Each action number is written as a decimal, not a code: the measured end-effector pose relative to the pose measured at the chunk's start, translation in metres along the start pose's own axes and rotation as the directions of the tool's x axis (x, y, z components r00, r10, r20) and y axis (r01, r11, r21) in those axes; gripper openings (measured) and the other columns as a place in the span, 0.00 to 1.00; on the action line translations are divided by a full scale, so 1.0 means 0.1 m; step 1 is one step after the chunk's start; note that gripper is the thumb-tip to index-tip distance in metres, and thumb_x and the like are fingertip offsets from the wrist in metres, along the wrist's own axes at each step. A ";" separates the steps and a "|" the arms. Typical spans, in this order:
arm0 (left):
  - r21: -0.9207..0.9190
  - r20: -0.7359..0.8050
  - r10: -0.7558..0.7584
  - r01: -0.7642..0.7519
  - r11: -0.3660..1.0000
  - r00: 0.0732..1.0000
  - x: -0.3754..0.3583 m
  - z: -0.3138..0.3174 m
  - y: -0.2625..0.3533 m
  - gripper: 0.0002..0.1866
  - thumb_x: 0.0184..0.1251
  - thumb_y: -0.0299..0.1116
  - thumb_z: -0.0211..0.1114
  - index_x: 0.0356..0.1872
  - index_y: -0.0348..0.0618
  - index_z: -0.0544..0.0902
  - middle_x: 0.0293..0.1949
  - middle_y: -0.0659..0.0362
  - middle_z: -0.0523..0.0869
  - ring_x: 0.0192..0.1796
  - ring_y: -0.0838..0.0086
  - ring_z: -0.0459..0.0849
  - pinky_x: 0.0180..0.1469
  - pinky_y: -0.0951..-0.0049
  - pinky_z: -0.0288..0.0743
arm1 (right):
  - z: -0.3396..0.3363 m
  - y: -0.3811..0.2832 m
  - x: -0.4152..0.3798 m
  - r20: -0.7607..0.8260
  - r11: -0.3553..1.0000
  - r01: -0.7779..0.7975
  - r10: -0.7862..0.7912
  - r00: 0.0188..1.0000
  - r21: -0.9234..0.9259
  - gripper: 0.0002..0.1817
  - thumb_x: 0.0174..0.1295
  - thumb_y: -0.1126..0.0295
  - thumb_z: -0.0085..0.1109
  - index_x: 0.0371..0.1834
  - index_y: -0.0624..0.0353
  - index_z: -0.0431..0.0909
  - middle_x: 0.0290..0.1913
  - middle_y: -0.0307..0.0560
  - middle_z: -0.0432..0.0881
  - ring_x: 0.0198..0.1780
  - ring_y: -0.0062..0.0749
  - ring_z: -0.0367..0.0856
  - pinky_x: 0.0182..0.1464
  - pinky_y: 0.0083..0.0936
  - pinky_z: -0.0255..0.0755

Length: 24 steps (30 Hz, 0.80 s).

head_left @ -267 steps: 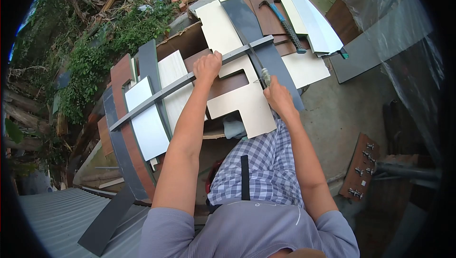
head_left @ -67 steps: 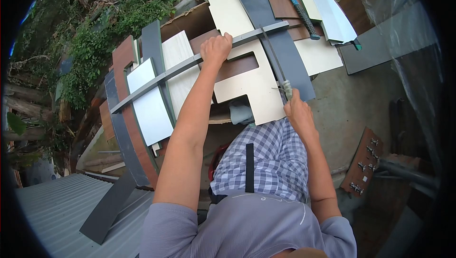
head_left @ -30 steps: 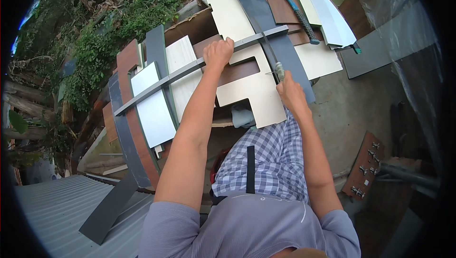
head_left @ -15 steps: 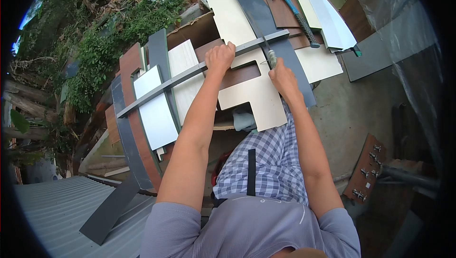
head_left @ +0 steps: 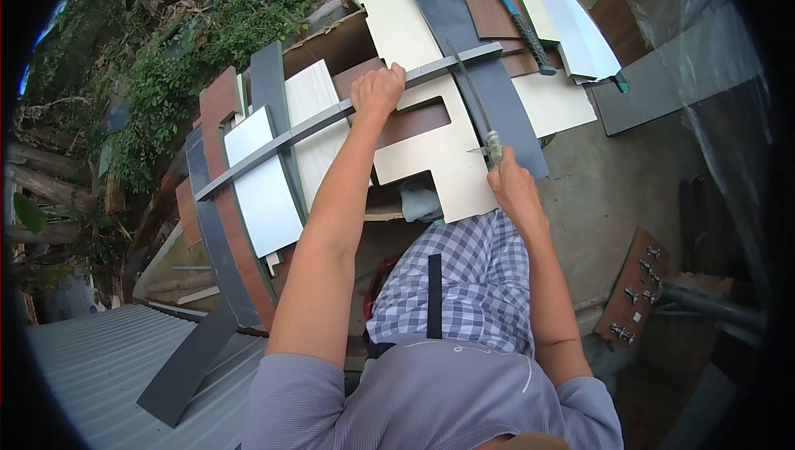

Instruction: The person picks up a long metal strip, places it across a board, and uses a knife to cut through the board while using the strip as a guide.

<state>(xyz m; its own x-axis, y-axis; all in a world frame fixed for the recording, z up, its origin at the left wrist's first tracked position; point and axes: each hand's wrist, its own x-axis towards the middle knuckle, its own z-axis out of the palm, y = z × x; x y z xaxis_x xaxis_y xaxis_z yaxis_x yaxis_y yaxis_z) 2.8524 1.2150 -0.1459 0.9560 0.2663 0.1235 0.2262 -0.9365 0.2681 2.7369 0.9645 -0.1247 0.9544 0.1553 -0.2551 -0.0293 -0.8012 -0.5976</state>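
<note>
My left hand [head_left: 378,92] is closed around a long grey metal bar [head_left: 315,125], which lies slantwise across a stack of boards. In my right hand [head_left: 515,189] is the wrapped handle of a narrow-bladed handsaw [head_left: 474,92]. Its blade points away from me and crosses the bar near the far right end. Under the bar are a cream board [head_left: 465,177] with cutouts, a dark grey board [head_left: 507,115] and a white striped panel [head_left: 319,144]. A glossy white panel [head_left: 263,222] lies farther left.
A hammer [head_left: 517,24] with a blue and black handle rests on boards at the back right. On the ground at right lies a brown board [head_left: 629,288] with metal hinges. Corrugated sheeting [head_left: 91,367] is at lower left, plants [head_left: 178,110] at upper left.
My right hand has drawn the handsaw back toward me, so more of its blade shows on my side of the bar. My left hand stays on the bar.
</note>
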 end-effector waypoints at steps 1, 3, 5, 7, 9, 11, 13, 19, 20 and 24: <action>0.013 0.009 0.000 0.000 1.000 1.000 -0.01 0.01 0.00 0.29 0.66 0.44 0.40 0.21 0.35 0.84 0.27 0.41 0.83 0.34 0.50 0.83 0.45 0.57 0.73 | 0.00 -0.03 0.08 -0.019 1.000 0.015 -0.015 1.000 -0.005 0.16 0.58 0.69 0.44 0.47 0.66 0.61 0.33 0.72 0.78 0.38 0.69 0.76 0.43 0.55 0.67; 0.012 0.012 0.000 0.000 1.000 1.000 -0.01 0.02 0.00 0.29 0.66 0.44 0.40 0.21 0.35 0.84 0.28 0.41 0.83 0.34 0.50 0.83 0.45 0.57 0.73 | 0.00 -0.10 0.32 -0.045 1.000 0.030 -0.030 0.999 -0.009 0.15 0.57 0.69 0.45 0.45 0.66 0.62 0.32 0.72 0.78 0.37 0.69 0.76 0.43 0.55 0.67; 0.016 0.010 -0.003 0.003 1.000 1.000 0.00 0.03 0.01 0.29 0.66 0.44 0.40 0.22 0.35 0.84 0.28 0.41 0.83 0.35 0.50 0.83 0.45 0.57 0.73 | 0.05 -0.17 0.60 -0.096 0.994 0.108 -0.111 0.989 -0.037 0.14 0.57 0.69 0.45 0.43 0.66 0.62 0.32 0.71 0.78 0.38 0.69 0.76 0.43 0.55 0.67; 0.025 0.005 -0.014 0.014 1.000 1.000 0.00 0.01 0.01 0.29 0.66 0.45 0.40 0.22 0.35 0.85 0.29 0.41 0.83 0.36 0.50 0.83 0.46 0.57 0.73 | 0.08 -0.25 0.74 -0.115 0.993 0.116 -0.119 0.986 -0.033 0.13 0.57 0.69 0.45 0.42 0.66 0.62 0.32 0.71 0.78 0.38 0.69 0.76 0.43 0.55 0.67; 0.023 -0.002 -0.016 0.016 1.000 1.000 0.00 0.00 0.01 0.29 0.66 0.45 0.40 0.22 0.35 0.85 0.29 0.41 0.83 0.36 0.50 0.83 0.46 0.57 0.73 | 0.08 -0.28 0.76 -0.131 0.992 0.124 -0.128 0.983 -0.034 0.13 0.57 0.69 0.45 0.41 0.65 0.62 0.32 0.71 0.78 0.38 0.68 0.77 0.43 0.55 0.67; 0.016 -0.002 -0.023 0.023 1.000 1.000 0.00 0.01 0.01 0.29 0.66 0.45 0.40 0.22 0.35 0.85 0.29 0.41 0.83 0.36 0.50 0.83 0.46 0.57 0.73 | 0.06 -0.22 0.62 -0.120 0.991 0.121 -0.126 0.985 -0.052 0.13 0.57 0.69 0.45 0.41 0.65 0.62 0.32 0.71 0.78 0.38 0.68 0.77 0.43 0.56 0.67; -0.021 0.008 -0.012 0.013 1.000 1.000 -0.01 -0.01 0.01 0.28 0.65 0.45 0.40 0.22 0.34 0.83 0.29 0.39 0.82 0.35 0.46 0.82 0.47 0.54 0.73 | 0.02 -0.14 0.34 -0.075 0.996 0.081 -0.085 0.994 -0.045 0.13 0.57 0.69 0.45 0.42 0.66 0.61 0.33 0.72 0.78 0.38 0.69 0.76 0.43 0.56 0.67; -0.009 0.007 -0.008 0.008 1.000 1.000 -0.01 0.01 0.01 0.28 0.65 0.45 0.41 0.21 0.34 0.84 0.28 0.41 0.83 0.34 0.48 0.83 0.45 0.55 0.73 | -0.04 0.02 -0.18 0.022 0.999 -0.032 0.032 0.999 -0.004 0.16 0.57 0.69 0.45 0.46 0.66 0.60 0.33 0.72 0.78 0.39 0.69 0.75 0.43 0.55 0.65; 0.012 -0.013 -0.010 0.010 1.000 1.000 -0.01 0.00 0.01 0.28 0.65 0.44 0.41 0.20 0.35 0.84 0.27 0.42 0.83 0.34 0.50 0.83 0.44 0.57 0.73 | -0.05 0.02 -0.18 0.026 1.000 -0.031 0.031 0.999 0.003 0.16 0.57 0.69 0.45 0.46 0.66 0.60 0.33 0.73 0.77 0.39 0.69 0.75 0.43 0.55 0.65; 0.008 -0.002 -0.020 0.020 1.000 1.000 0.00 0.02 0.01 0.28 0.65 0.44 0.40 0.21 0.35 0.84 0.28 0.42 0.83 0.35 0.50 0.83 0.45 0.57 0.73 | -0.06 -0.05 0.22 0.004 1.000 -0.006 0.006 1.000 -0.021 0.15 0.58 0.69 0.45 0.45 0.66 0.61 0.33 0.72 0.78 0.39 0.69 0.75 0.44 0.54 0.66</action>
<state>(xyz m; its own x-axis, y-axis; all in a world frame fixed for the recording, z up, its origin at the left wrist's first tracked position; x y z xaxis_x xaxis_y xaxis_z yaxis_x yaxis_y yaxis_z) 2.8531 1.2134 -0.1472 0.9509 0.2855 0.1199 0.2469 -0.9327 0.2629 2.7602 0.9685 -0.1225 0.9531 0.1528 -0.2613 -0.0286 -0.8138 -0.5804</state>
